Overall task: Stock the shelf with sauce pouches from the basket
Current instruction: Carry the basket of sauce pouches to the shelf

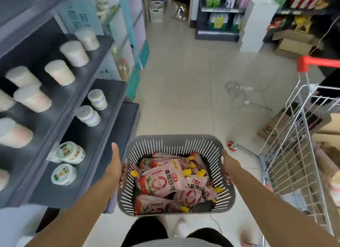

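A shop aisle with a pale tiled floor (184,72) fills the head view. Low in the middle, a grey slotted plastic basket (174,139) is held above the floor, in front of the person's body. Both hands are closed round it: the left hand (116,165) grips its left rim with fingers curled over the edge, and the right hand (230,165) grips its right rim likewise. Pink-and-red sauce pouches (161,180) with yellow caps lie piled inside the basket. Left of the basket stands a dark grey tiered shelf (114,99) carrying white lidded cups (73,53) and tubs. Right of the basket stands a wire shopping trolley (294,164) with a red handle. Beyond the basket, a white power strip (244,88) lies on the floor.
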